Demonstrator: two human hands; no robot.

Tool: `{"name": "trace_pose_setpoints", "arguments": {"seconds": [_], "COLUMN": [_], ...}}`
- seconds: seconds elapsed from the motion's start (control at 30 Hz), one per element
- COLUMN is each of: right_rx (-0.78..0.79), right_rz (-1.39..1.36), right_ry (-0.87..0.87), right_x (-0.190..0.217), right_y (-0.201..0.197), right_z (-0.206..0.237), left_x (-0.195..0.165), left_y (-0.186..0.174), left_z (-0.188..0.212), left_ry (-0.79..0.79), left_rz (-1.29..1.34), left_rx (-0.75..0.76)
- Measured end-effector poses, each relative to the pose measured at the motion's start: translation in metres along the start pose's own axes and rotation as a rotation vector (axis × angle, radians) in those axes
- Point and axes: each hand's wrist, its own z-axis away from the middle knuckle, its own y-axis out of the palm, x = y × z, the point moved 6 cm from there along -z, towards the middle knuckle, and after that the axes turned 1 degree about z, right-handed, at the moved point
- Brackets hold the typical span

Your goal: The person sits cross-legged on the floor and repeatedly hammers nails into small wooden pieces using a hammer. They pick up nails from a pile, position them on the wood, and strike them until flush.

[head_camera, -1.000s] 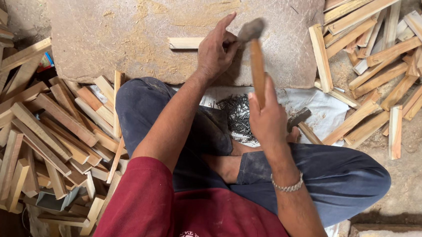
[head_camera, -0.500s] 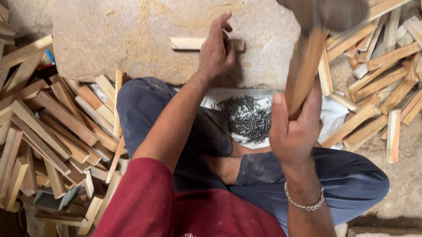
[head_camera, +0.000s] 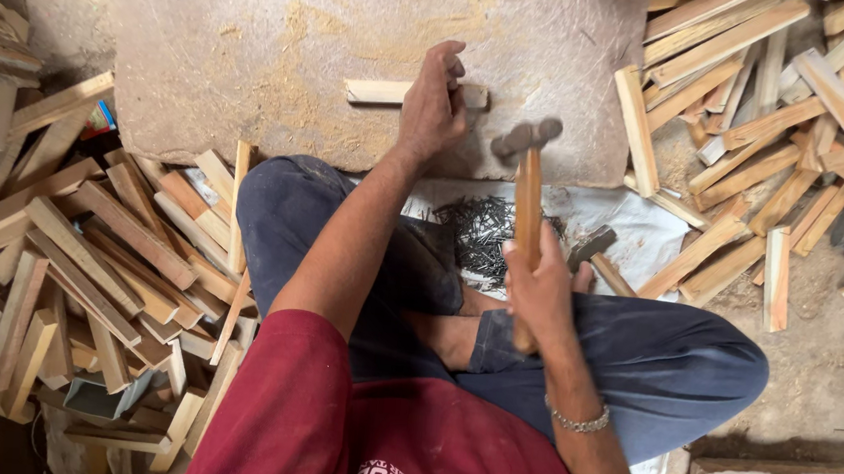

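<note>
Where left hand (head_camera: 432, 107) pins pale slat (head_camera: 383, 92) (rough-sawn), wooden-handled hammer (head_camera: 526, 190) in right hand (head_camera: 539, 286).

My left hand (head_camera: 433, 102) pins a pale wooden strip (head_camera: 378, 91) flat on the stone slab (head_camera: 257, 43), my right hand (head_camera: 539, 286) grips the hammer (head_camera: 526, 190) with its head just beside that strip, nails (head_camera: 483, 232) heaped between my knees.

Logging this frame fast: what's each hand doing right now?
Left hand: fingers closed, pinning a small wooden strip against the stone slab.
Right hand: closed around the wooden handle of a hammer.
</note>
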Motion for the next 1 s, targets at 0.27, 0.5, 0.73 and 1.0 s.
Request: {"name": "trace_pose_setpoints", "arguments": {"seconds": [0.27, 0.5, 0.73, 1.0], "right_rx": [0.187, 0.235, 0.238, 0.271], "right_rz": [-0.914, -1.039, -0.979, -0.960], "right_ry": [0.353, 0.361, 0.305, 0.340], "right_x": [-0.031, -0.025, -0.033, -0.059], "right_y": [0.035, 0.032, 0.029, 0.048], "right_z": [0.026, 0.029, 0.026, 0.013], "left_x": [-0.045, -0.060, -0.155, -0.253], "left_y": [-0.060, -0.050, 0.158, 0.128], "left_z": [-0.010, -0.012, -0.057, -0.002], "left_ry": [0.078, -0.062, -0.399, 0.106], "left_rz": [-0.245, -0.424, 0.325, 0.236], "left_rx": [0.254, 0.327, 0.479, 0.598]}}
